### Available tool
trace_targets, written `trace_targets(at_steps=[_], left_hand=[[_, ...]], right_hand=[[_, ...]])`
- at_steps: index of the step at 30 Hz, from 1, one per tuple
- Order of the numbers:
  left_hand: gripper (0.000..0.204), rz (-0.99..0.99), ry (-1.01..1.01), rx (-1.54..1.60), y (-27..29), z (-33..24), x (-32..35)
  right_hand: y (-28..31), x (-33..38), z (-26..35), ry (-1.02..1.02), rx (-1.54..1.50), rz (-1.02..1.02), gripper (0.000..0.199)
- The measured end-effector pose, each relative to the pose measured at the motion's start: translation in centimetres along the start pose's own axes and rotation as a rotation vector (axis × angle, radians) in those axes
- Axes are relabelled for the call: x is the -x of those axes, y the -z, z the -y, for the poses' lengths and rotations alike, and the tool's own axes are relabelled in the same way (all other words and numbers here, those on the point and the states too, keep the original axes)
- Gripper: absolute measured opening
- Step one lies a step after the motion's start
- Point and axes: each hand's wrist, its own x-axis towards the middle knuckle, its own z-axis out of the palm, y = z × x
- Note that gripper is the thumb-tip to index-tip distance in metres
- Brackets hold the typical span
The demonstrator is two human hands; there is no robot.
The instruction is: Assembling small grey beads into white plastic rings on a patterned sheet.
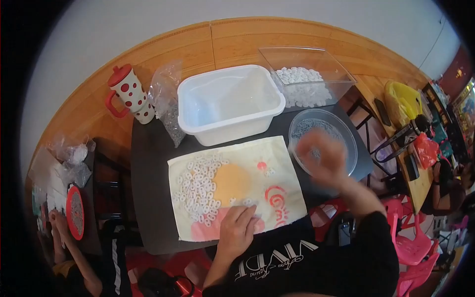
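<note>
On a cream printed cloth (292, 195) lies a pile of small white plastic pieces with holes (195, 185), mostly on its left side. My left hand (237, 232) rests at the cloth's near edge, its fingers close together and bent down; a few white pieces (250, 202) lie at its fingertips. Whatever those fingers pinch is hidden. My right hand (324, 154), smeared by motion, is over a round clear tub (350, 153) of small grey metal pieces that look like screws or nails (309, 127). Its fingers are too blurred to read.
A white basin (232, 131) stands behind the cloth. To its right is a clear box (341, 89) of white pieces; to its left, a bag of grey metal pieces (170, 119) and a dotted tumbler (131, 94). At far left, another person's hands (58, 220) are near a red tray (75, 214).
</note>
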Motion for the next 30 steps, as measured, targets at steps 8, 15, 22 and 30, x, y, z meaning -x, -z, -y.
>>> trace_targets(at_steps=[8,15,22,30], left_hand=[[0.022,-0.013,-0.096,0.078,1.0,1.0,0.6],[0.023,-0.002,-0.252,0.109,1.0,0.9,1.0],[0.02,-0.141,-0.3,0.156,1.2,0.3,1.1],[0.013,-0.426,0.154,0.272,3.2,0.5,1.6]], right_hand=[[-1.7,-4.3,-3.5,-0.127,0.158,-0.073,0.006],[-8.9,6.6,6.6,0.186,-0.224,0.598,0.021],[-12.6,7.8,8.5,0.229,-0.188,0.637,0.016],[-11.2,7.8,7.7,0.084,-0.247,0.615,0.005]])
